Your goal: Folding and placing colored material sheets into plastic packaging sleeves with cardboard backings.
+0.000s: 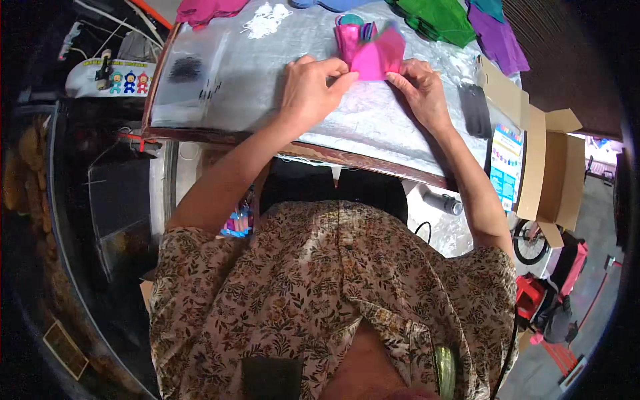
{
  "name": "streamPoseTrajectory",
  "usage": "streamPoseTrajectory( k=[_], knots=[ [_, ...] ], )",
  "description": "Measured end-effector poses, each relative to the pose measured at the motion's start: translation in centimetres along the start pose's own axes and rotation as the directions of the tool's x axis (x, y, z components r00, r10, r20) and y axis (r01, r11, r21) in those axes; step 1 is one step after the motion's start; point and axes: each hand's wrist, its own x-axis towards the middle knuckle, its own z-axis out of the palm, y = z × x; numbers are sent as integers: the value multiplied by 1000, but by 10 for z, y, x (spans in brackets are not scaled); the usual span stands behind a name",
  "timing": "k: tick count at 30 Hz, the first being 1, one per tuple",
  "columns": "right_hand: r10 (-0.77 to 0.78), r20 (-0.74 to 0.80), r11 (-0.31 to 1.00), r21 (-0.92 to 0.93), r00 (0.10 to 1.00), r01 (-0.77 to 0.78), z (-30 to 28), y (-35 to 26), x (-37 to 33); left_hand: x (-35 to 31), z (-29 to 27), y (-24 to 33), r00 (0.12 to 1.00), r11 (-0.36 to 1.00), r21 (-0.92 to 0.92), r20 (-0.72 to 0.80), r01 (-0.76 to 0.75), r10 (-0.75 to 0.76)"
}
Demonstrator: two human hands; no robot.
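A bright pink, cloth-like piece (pixel 379 59) stands up from the table between my two hands. Its lower left corner is pinched between the thumb and fingers of my left hand (pixel 313 85). At the lower right corner, my right hand (pixel 423 92) grips the same piece with thumb and fingers. Just behind it sits a small bundle of shiny pink pieces (pixel 348 41), with teal and dark striped edges showing at its top. The pink piece partly covers that bundle.
Along the far edge lie a magenta pile (pixel 210 9), white strings (pixel 267 20), green pieces (pixel 437 21) and purple pieces (pixel 499 41). Dark pieces (pixel 475 110) lie right of my right hand. An open cardboard box (pixel 555 167) and a printed package (pixel 505 163) stand at the table's right edge.
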Motion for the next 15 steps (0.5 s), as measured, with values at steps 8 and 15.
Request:
streamPoseTrajectory(
  k=[8,15],
  knots=[
    [198,-82,974,-97,977,-206,17,-12,20,21,17,3,972,958,165,-52,236,-230],
    [219,-9,933,-291,976,-212,21,-13,33,56,31,-1,958,882,386,-200,270,-205]
  ],
)
